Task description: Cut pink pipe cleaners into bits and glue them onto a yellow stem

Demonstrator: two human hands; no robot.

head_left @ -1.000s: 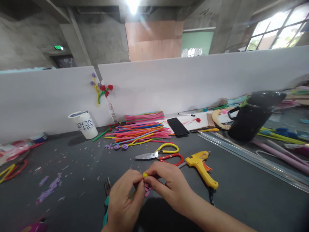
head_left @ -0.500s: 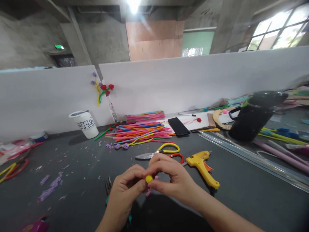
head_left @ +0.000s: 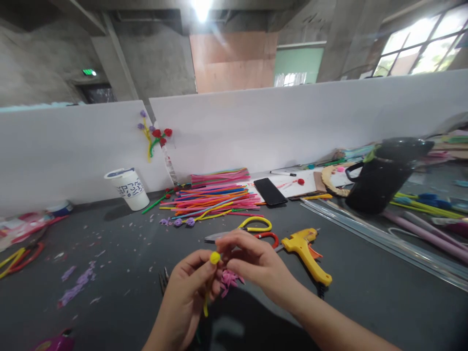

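My left hand (head_left: 188, 290) pinches a yellow pipe cleaner (head_left: 215, 258) between thumb and fingers. Its top is wound into a small ball, and a yellow tail hangs below the fingers. Just to the right, my right hand (head_left: 254, 258) is curled with thumb and fingers apart, its fingertips close beside the yellow ball. Pink cut pieces (head_left: 231, 280) lie on the table beneath and between the hands. Beyond my right hand are scissors (head_left: 258, 224) with yellow and red handles, their blades partly covered. Dark-tipped pliers (head_left: 163, 280) are mostly hidden behind my left hand.
A yellow glue gun (head_left: 307, 253) lies to the right. Behind the hands are a pile of coloured pipe cleaners (head_left: 215, 200), a phone (head_left: 269, 191) and a white cup (head_left: 131, 190). Clear sticks (head_left: 365, 231) and a black jug (head_left: 382, 178) stand or lie farther right. Purple scraps (head_left: 78, 282) lie left.
The yellow ball has moved up and left in my left hand, with its tail now showing. My right fingers have parted from it. More of the pink pieces shows.
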